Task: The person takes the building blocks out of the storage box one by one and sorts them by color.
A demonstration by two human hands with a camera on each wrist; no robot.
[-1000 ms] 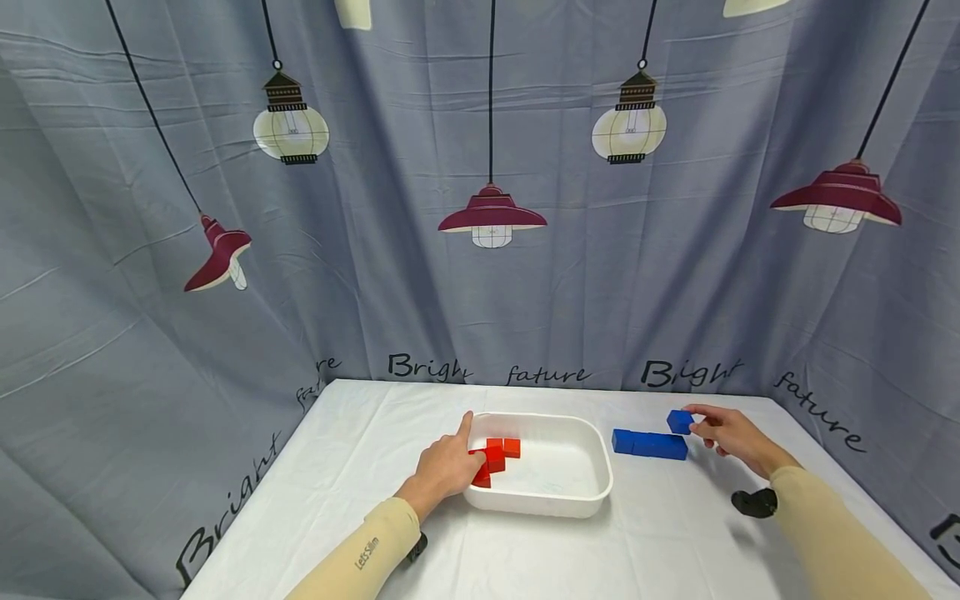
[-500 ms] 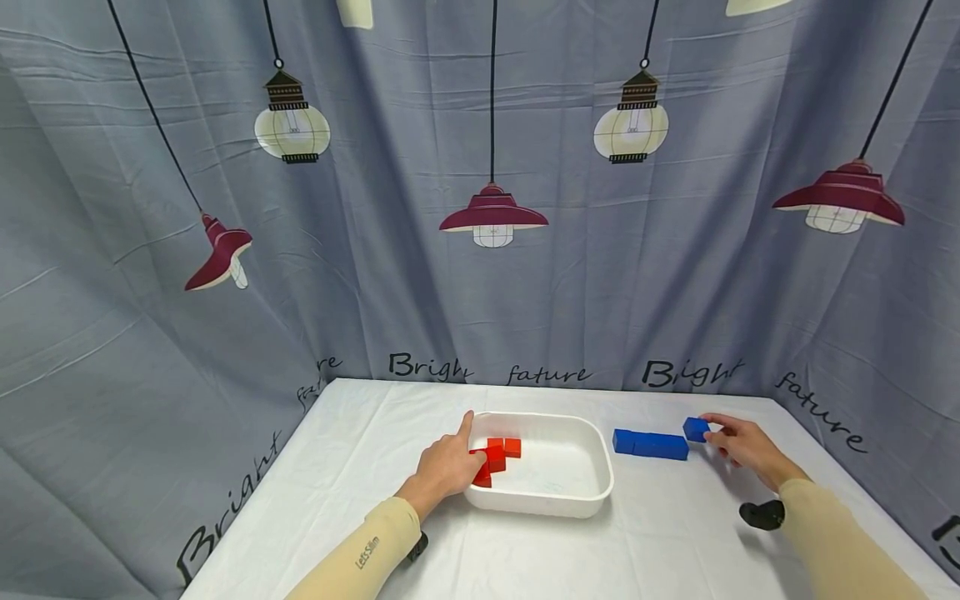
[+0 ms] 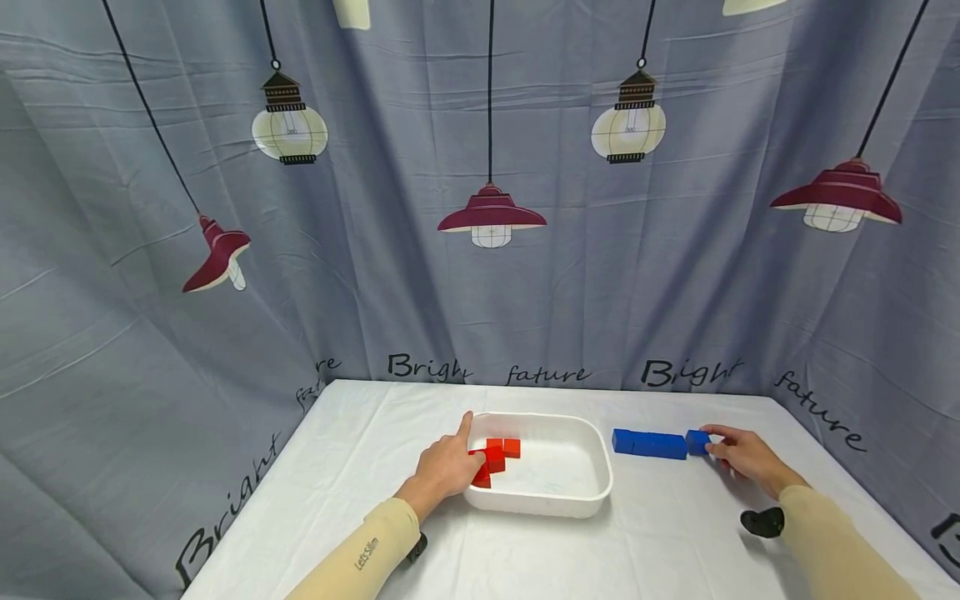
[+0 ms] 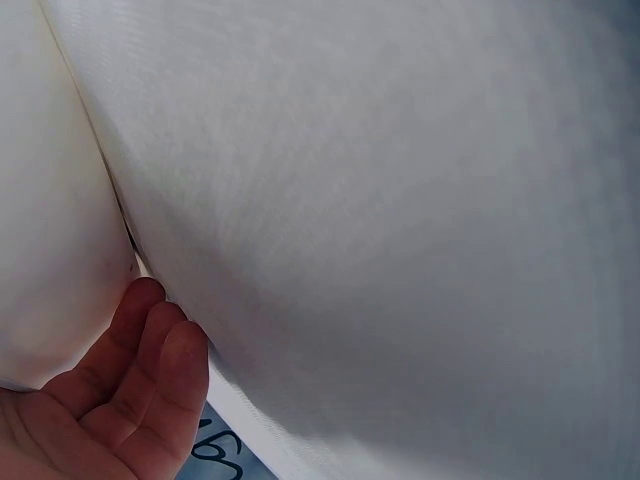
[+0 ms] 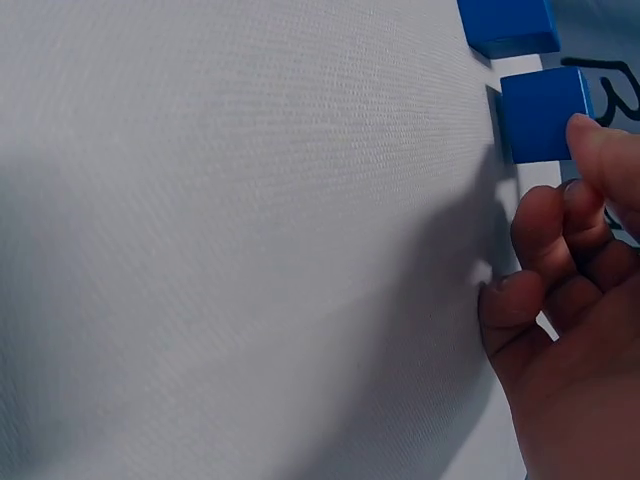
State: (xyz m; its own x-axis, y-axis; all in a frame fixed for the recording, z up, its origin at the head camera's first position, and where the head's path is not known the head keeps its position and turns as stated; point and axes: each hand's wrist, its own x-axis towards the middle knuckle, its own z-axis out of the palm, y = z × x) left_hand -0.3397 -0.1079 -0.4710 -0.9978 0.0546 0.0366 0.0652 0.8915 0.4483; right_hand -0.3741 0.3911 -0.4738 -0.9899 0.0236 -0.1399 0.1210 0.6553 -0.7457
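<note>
right hand (image 3: 738, 456) low, fingertips on blue cube (image 3: 697, 442)

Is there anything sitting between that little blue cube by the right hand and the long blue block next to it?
Nothing visible. The small blue cube lies on the white tablecloth just right of the long blue block, with only a narrow strip of bare cloth between them in the right wrist view. The right hand touches the cube's far side.

My head camera looks forward and down across the bench (image 3: 660, 533) toward the curtain (image 3: 480, 275), from a distance. Each wrist camera sits close over the cloth. The right wrist view shares the blue cube (image 5: 545, 113) (image 3: 697, 442) with the head view.
</note>
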